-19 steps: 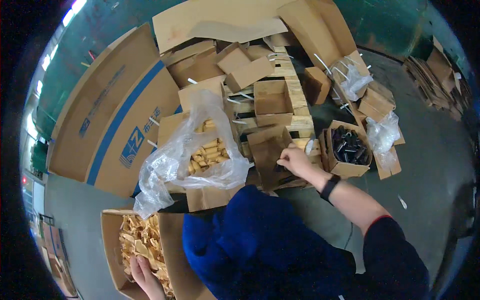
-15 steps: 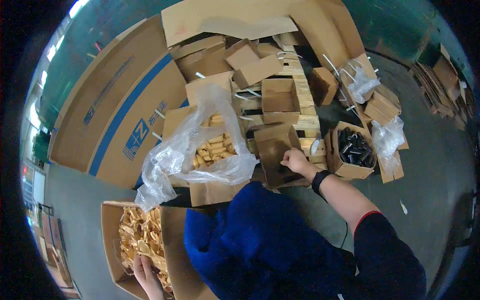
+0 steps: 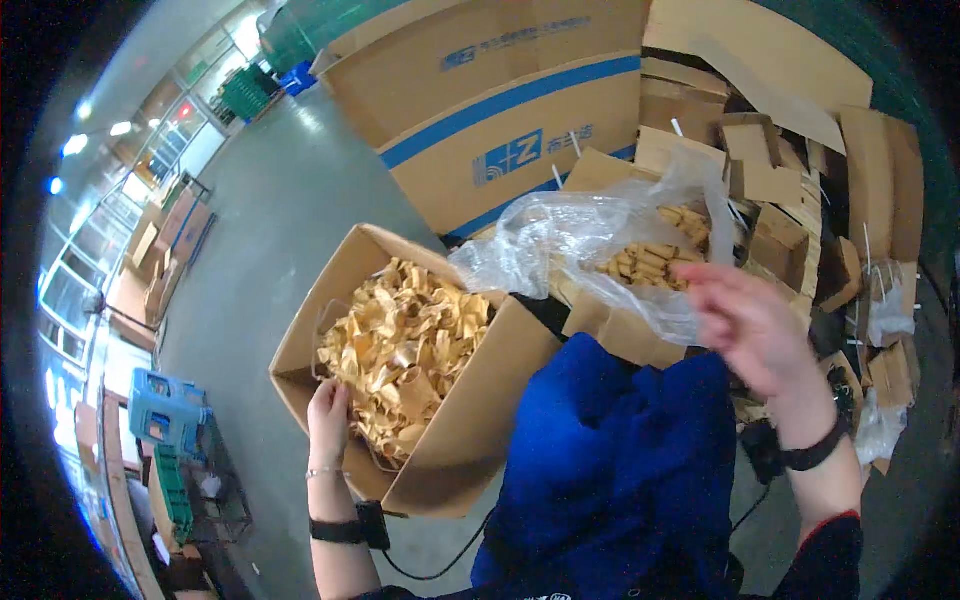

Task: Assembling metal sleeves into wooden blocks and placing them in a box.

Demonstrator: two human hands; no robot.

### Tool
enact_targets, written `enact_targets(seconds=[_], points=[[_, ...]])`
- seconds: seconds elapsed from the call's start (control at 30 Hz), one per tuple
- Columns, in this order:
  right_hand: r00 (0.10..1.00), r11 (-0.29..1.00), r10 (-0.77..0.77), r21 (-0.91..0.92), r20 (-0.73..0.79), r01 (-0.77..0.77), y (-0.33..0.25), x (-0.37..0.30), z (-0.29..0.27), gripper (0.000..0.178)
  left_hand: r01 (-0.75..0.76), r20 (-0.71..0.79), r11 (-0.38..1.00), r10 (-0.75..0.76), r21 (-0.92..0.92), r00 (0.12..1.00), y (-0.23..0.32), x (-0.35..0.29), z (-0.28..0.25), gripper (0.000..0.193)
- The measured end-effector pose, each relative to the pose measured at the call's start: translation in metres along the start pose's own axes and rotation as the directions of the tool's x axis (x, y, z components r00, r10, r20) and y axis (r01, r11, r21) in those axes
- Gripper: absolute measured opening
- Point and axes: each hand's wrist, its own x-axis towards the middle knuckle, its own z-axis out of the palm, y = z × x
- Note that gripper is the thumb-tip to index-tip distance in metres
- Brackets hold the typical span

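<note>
My left hand (image 3: 330,412) is at the left side of a cardboard box (image 3: 505,360) filled with thin, curled golden-tan pieces (image 3: 410,335). Its fingers are curled together against the edge of the pile; what they hold, if anything, is hidden. My right hand (image 3: 755,330), somewhat blurred, is raised near a box lined with clear plastic film (image 3: 545,235), with thumb and fingers apart and nothing visible between them. Inside that film lie several short tan rolls (image 3: 645,265). The right fingertips overlap the rolls in view; I cannot tell whether they touch.
Small open cartons (image 3: 780,245) sit right of the plastic-lined box. Behind it stands a large cardboard panel (image 3: 490,120) with a blue stripe. At far left are a blue plastic stool (image 3: 165,410) and a green crate (image 3: 172,490). A cable (image 3: 440,575) runs from my left wrist strap.
The view has swung left, bringing the box of golden-tan pieces nearer the middle. My right hand has left the small open carton for the plastic-lined box. My left hand stays at its box.
</note>
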Motion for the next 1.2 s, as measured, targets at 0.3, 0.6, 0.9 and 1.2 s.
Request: enact_targets(seconds=[0.3, 0.6, 0.9, 1.2], points=[[0.955, 0.918, 0.005, -0.38, 0.295, 0.113, 0.079, 0.08, 0.126, 0.047, -0.184, -0.103, 0.974, 0.171, -0.132, 0.98, 0.041, 0.005, 0.0, 0.052], [0.9, 0.004, -0.084, -0.903, 0.427, 0.429, 0.029, -0.037, -0.023, 0.031, -0.658, 0.277, 0.719, 0.694, -0.224, 0.664, 0.187, 0.023, 0.12, 0.028], [0.889, -0.035, -0.405, -0.976, 0.212, 0.217, 0.052, -0.073, -0.059, 0.027, -0.811, 0.748, 0.584, 0.551, -0.027, 0.371, 0.275, 0.054, 0.385, 0.033], [0.887, 0.006, -0.428, -0.981, 0.174, 0.196, 0.044, -0.073, -0.069, 0.027, -0.956, 0.544, 0.175, 0.792, 0.233, 0.278, 0.259, 0.05, 0.504, 0.035]])
